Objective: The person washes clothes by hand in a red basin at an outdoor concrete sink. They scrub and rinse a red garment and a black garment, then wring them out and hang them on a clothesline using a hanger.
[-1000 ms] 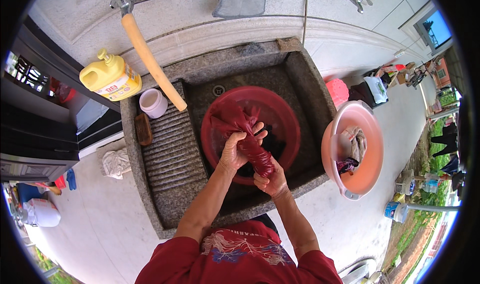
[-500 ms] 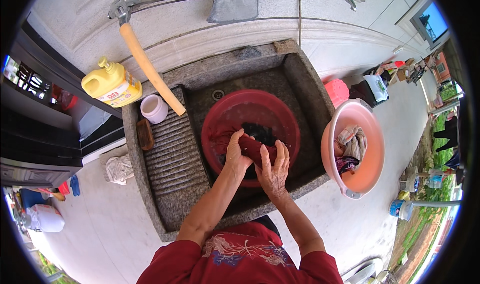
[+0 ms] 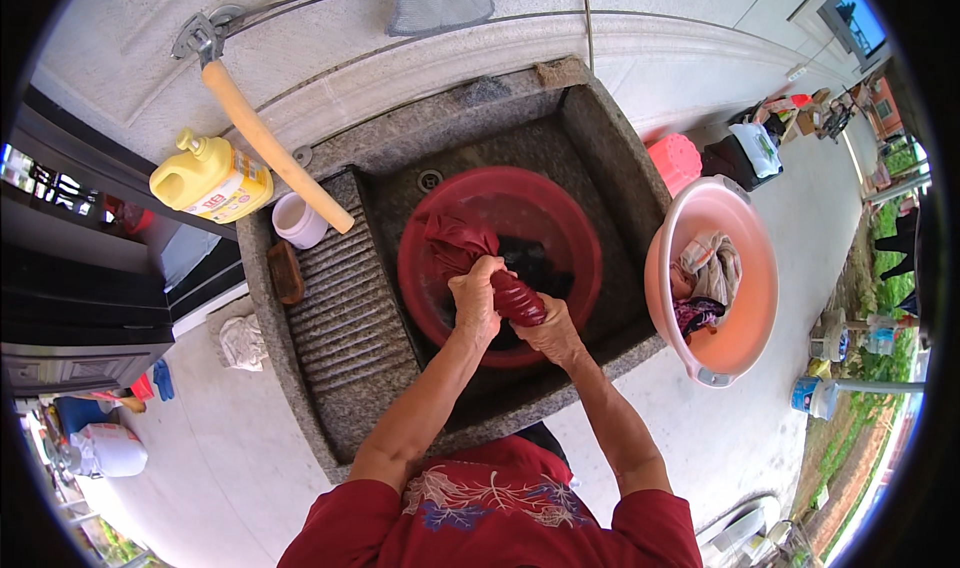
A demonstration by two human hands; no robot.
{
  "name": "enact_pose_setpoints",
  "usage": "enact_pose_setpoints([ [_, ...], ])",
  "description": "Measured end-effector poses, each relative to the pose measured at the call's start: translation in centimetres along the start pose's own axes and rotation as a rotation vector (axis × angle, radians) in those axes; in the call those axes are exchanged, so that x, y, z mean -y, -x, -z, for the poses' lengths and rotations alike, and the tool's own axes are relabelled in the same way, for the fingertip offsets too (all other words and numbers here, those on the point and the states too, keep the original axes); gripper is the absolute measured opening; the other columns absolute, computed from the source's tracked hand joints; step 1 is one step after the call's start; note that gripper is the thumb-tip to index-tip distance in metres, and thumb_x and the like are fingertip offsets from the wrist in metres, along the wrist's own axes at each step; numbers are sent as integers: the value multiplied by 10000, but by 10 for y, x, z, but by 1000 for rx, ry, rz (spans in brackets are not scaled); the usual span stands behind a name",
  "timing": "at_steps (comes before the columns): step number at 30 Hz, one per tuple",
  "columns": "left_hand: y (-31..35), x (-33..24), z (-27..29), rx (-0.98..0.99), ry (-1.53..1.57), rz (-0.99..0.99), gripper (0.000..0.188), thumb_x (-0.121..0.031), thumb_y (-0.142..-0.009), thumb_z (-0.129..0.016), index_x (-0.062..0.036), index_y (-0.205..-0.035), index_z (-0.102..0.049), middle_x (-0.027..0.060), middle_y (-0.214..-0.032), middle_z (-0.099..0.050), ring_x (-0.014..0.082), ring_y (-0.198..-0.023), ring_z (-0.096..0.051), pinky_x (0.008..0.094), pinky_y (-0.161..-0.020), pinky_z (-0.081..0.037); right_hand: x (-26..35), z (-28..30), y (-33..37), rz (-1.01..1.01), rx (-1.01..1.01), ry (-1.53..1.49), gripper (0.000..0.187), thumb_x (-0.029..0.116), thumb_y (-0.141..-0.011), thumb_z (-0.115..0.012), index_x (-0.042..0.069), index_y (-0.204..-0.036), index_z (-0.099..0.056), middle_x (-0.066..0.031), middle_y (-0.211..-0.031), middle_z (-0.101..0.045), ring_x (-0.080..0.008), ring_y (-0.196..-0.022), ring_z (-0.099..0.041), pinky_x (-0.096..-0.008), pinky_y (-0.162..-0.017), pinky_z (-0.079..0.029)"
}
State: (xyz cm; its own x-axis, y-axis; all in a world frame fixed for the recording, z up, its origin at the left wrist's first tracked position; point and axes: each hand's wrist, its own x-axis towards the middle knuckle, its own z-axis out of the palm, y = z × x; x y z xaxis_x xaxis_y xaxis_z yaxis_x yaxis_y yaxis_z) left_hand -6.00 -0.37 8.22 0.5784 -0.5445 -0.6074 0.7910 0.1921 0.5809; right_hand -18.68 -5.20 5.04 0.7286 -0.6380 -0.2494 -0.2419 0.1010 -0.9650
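Note:
A wet dark-red cloth (image 3: 517, 299) is twisted into a tight roll between my two hands, over a red basin (image 3: 592, 248). My left hand (image 3: 476, 298) is closed around its upper-left part, and a loose bunch of the fabric spreads beyond that fist. My right hand (image 3: 551, 332) grips the lower-right end. Water fills the basin, with dark fabric (image 3: 535, 259) lying in it. The basin stands in a grey stone sink (image 3: 625, 183), whose ridged washboard (image 3: 345, 303) is on the left.
A yellow pump jug (image 3: 210, 180), a lilac cup (image 3: 299, 220) and a wooden brush (image 3: 285, 273) sit along the sink's left side. A tan hose (image 3: 275, 143) hangs from the tap (image 3: 200, 38). At right stands a pink basin (image 3: 757, 298) holding clothes (image 3: 712, 273).
The red cloth has gone from a loosely gathered bundle to a tight twist. My right hand has turned and closed around its end, and my left hand has closed around it too.

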Motion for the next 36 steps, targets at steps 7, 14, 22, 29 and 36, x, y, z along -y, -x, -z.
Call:
enact_pose_setpoints([
  [7, -21, -10, 10, 224, -173, -75, 176, -118, -729, -574, -10, -589, -580, 38, -545, -547, 135, -485, -552, 267, -478, -439, 31, -12, 3, -379, 299, -555, 203, 34, -687, -667, 47, -856, -553, 17, -574, -478, -51, -418, -387, -205, -366, -290],
  [14, -41, -29, 6, 416, -201, 47, 173, -121, -700, -569, -27, -557, -543, 45, -534, -523, 129, -462, -521, 255, -453, -430, 36, -19, -11, -547, 466, -793, 159, -5, -711, -620, 33, -816, -507, -1, -563, -452, -50, -407, -350, -204, -368, -266],
  [22, -54, -30, 10, 596, -114, 267, 142, -116, -691, -554, -39, -578, -515, 45, -533, -486, 133, -440, -468, 257, -452, -413, 23, -31, -13, -648, 668, -1176, 188, 43, -760, -636, 47, -838, -464, 13, -546, -389, -56, -406, -326, -209, -384, -256],
  [29, -59, -31, -5, 501, -61, 303, 126, -153, -740, -562, -47, -675, -543, 39, -578, -514, 158, -503, -518, 271, -501, -464, 16, -31, -26, -569, 636, -1138, 229, 137, -788, -652, 46, -903, -477, -17, -605, -439, -75, -445, -364, -216, -420, -293],
  [36, -53, -38, 5, 723, 419, 747, 268, -289, -880, -507, -76, -718, -500, 51, -586, -541, 214, -576, -587, 293, -584, -522, 14, 0, -43, -245, 295, -1181, 900, 701, -746, -515, -75, -1199, -468, -249, -1145, -565, -290, -1022, -597, -398, -867, -483],
])
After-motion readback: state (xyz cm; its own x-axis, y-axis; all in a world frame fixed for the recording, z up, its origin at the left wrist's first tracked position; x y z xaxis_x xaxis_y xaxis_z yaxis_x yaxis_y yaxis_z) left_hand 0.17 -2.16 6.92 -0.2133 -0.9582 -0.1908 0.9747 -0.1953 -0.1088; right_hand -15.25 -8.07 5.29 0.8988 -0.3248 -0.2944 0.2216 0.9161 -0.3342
